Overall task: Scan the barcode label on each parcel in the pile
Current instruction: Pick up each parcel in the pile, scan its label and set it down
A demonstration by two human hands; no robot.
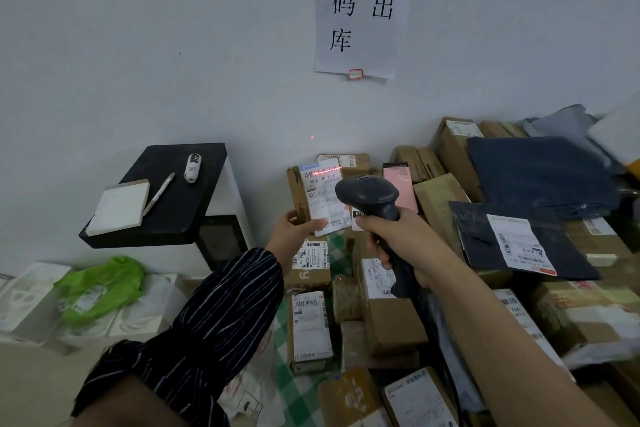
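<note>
Above the pile (391, 319), a parcel (297, 191) is pinched upright at its lower edge by the left hand (294, 230); the scanner (367, 194) is gripped in the right hand (391, 243), red line (327, 170) across the label (323, 201) top.

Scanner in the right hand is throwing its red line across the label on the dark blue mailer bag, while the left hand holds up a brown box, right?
Not quite. In the head view the red line from the scanner crosses the label of the brown box that the left hand holds up, not the dark blue mailer bag. The right hand grips the scanner.
</note>
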